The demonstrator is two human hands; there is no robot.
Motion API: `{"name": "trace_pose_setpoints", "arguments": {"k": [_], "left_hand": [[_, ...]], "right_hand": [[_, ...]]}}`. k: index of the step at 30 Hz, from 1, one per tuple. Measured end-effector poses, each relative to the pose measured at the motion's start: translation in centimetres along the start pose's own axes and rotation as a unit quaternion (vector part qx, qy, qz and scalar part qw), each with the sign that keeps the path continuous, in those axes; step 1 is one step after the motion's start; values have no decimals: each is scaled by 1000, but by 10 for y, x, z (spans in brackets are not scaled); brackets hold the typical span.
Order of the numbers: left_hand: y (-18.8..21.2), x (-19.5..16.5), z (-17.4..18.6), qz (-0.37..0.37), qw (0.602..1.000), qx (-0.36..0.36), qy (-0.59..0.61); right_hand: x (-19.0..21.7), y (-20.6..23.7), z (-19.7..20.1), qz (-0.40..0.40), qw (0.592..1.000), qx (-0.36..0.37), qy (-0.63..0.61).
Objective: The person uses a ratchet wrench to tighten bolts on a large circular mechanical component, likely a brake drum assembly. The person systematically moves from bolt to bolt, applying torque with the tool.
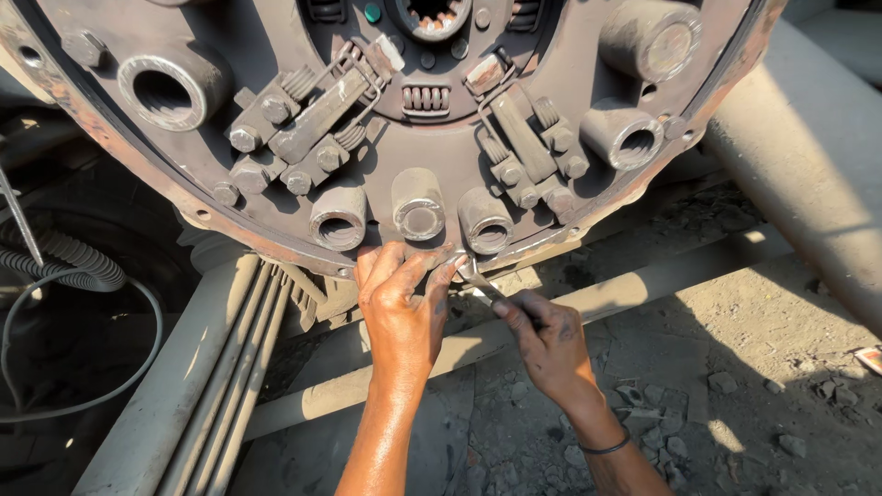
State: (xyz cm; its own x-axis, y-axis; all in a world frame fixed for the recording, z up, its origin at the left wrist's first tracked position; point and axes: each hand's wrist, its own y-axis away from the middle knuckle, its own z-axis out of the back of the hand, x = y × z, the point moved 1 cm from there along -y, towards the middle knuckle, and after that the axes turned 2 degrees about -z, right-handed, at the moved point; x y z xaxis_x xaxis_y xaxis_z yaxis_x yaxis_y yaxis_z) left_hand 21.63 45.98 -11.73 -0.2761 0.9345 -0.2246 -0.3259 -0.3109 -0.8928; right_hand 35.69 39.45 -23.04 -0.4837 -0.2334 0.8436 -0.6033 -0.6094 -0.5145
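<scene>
Left hand (401, 308) flat against the lower rim of the rusty clutch plate (418, 138), fingers spread. Right hand (549, 344) with grip pinched on a small wrench (478, 280), its head at the rim just beside the left fingertips. Rubble-strewn ground (735, 395) below.

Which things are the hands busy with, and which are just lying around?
In use:
- left hand, fingers on the lower rim of the big rusty metal disc
- right hand, gripping a small metal tool whose tip meets that rim

Just lying about:
- coiled hose and cable at left
- grey metal bars below
- stones and rubble on the ground
</scene>
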Motion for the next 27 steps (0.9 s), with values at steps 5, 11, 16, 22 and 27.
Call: {"name": "trace_pose_setpoints", "arguments": {"k": [5,11,16,22,27], "left_hand": [[4,3,-2,-19,1000,-9,4],[3,5,-2,-26,1000,-10,-1],[0,-7,1,24,1000,-11,1],[0,-2,12,27,998,17,45],[7,2,2,-16,1000,-4,14]], "right_hand": [[-14,-4,0,-28,994,22,-100],[58,10,-47,-182,873,18,-452],[111,26,-109,-216,765,-51,-604],[71,22,-56,-111,911,30,-395],[47,-17,46,21,989,123,78]]}}
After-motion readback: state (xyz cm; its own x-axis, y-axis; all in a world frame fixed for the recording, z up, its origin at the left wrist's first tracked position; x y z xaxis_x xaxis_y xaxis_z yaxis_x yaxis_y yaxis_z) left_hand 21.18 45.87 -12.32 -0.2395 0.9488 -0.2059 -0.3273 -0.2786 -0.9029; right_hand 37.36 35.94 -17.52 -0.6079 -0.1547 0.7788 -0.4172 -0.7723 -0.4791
